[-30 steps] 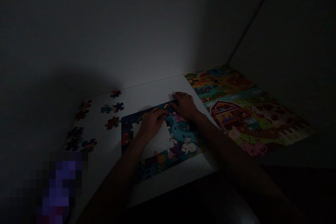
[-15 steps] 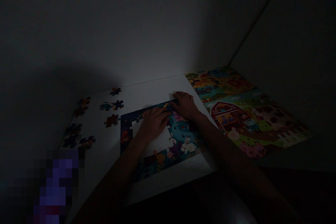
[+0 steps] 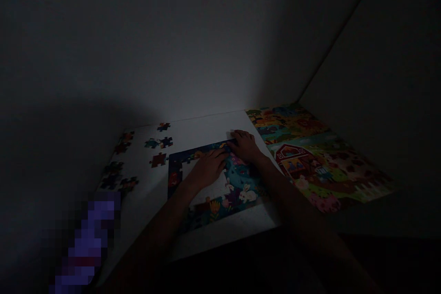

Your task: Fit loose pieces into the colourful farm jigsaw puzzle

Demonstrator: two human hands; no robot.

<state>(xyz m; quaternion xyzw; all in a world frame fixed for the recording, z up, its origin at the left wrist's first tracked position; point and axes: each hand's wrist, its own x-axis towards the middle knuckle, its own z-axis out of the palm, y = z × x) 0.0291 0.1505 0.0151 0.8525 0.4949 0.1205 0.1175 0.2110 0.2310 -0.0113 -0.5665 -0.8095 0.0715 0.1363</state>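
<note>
A partly assembled jigsaw puzzle [image 3: 243,178] with white rabbits on a dark blue-green scene lies on a white table [image 3: 206,121]. Its frame is joined along several sides, and a gap in the middle shows the white surface. My left hand [image 3: 208,168] rests over the upper middle of the puzzle, fingers stretched out towards the right. At the upper right corner, my right hand [image 3: 246,147] lies with its fingers extended over the edge. The fingertips of the two hands are close together. Any piece beneath them is hidden.
Several loose puzzle pieces [image 3: 159,160] are scattered left of the puzzle. A finished farm puzzle [image 3: 327,172] and a safari-animal picture [image 3: 289,121] lie to the right. Walls stand behind and at the right. A pixelated purple shape [image 3: 89,239] is at lower left. The room is dim.
The whole view has shifted slightly, so the table appears lower. Both hands keep nearly the same places on the puzzle, with the left fingers lying a little flatter.
</note>
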